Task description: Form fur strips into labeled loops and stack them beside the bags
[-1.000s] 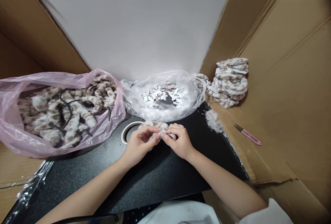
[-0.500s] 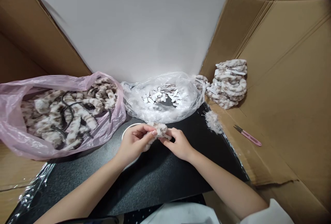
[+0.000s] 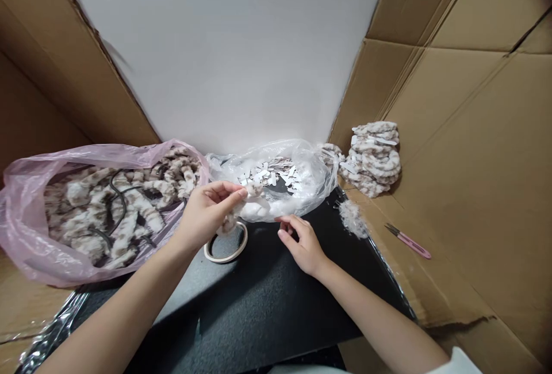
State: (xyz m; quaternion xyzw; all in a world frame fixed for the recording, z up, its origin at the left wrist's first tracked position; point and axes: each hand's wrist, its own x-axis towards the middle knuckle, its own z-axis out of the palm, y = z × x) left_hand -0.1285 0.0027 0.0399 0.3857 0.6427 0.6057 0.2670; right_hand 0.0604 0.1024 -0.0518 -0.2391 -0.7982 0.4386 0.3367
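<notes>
My left hand (image 3: 207,213) pinches a fluffy white-and-brown fabric piece (image 3: 228,223) that hangs over a round white-rimmed ring (image 3: 236,256) on the black table (image 3: 259,299). To its right, my right hand (image 3: 299,241) is off the fabric, with thumb and fingers apart and nothing between them. Beyond both hands lies a clear plastic bag (image 3: 317,190) with white tags (image 3: 263,175) in it. A pink plastic bag (image 3: 26,247) on the left holds many similar fluffy pieces (image 3: 90,204) and dark cords (image 3: 123,204).
At the right stands a stack of fluffy rings (image 3: 375,158) with white tags. Near the table's right edge is a tuft of clear scraps (image 3: 352,218). Pink-handled snips (image 3: 407,240) lie on the cardboard (image 3: 452,270). Cardboard panels and a white wall (image 3: 228,46) enclose the table.
My right hand has let go of the fluffy piece. My left hand has moved left and up with it, uncovering the ring on the table. The camera view has tilted slightly.
</notes>
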